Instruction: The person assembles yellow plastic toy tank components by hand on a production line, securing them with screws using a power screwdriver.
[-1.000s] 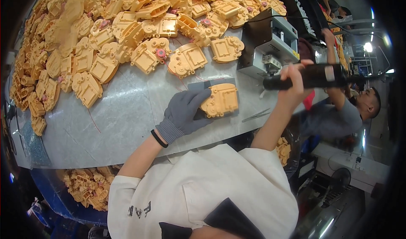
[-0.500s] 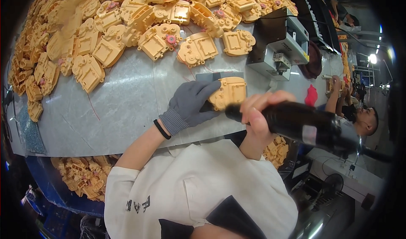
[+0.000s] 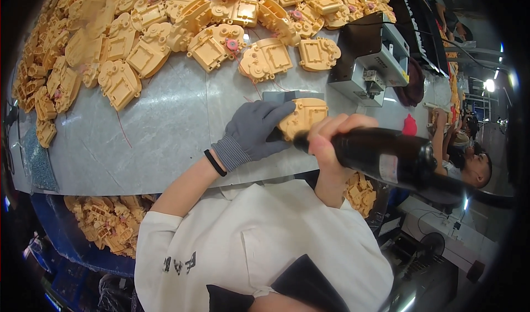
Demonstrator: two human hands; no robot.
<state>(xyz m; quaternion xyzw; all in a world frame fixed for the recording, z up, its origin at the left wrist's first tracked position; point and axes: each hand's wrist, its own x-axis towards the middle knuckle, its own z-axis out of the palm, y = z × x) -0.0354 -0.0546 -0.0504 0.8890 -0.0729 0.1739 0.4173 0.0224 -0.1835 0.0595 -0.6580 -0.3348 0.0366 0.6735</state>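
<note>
A tan plastic housing (image 3: 310, 113) lies on a grey block (image 3: 276, 96) at the table's front. My left hand (image 3: 255, 128), in a grey glove, grips the housing's left side, fingers on top and thumb at its near edge. Bare, my right hand (image 3: 329, 146) is wrapped round a black electric screwdriver (image 3: 381, 156). The tool is held nearly level with its nose pointing left, close over the housing's near edge. Whether its tip touches a screw is hidden.
A big heap of tan housings (image 3: 149, 14) fills the table's far side, some with red wires. A dark metal machine (image 3: 367, 63) stands at the right, near a pink scrap (image 3: 409, 125). More housings fill a blue bin (image 3: 72, 246) below the table edge. A co-worker (image 3: 475, 168) sits far right.
The view has shifted slightly, so most things appear a little to the right. The screwdriver's nose has come a little nearer the housing. Both hands keep their holds.
</note>
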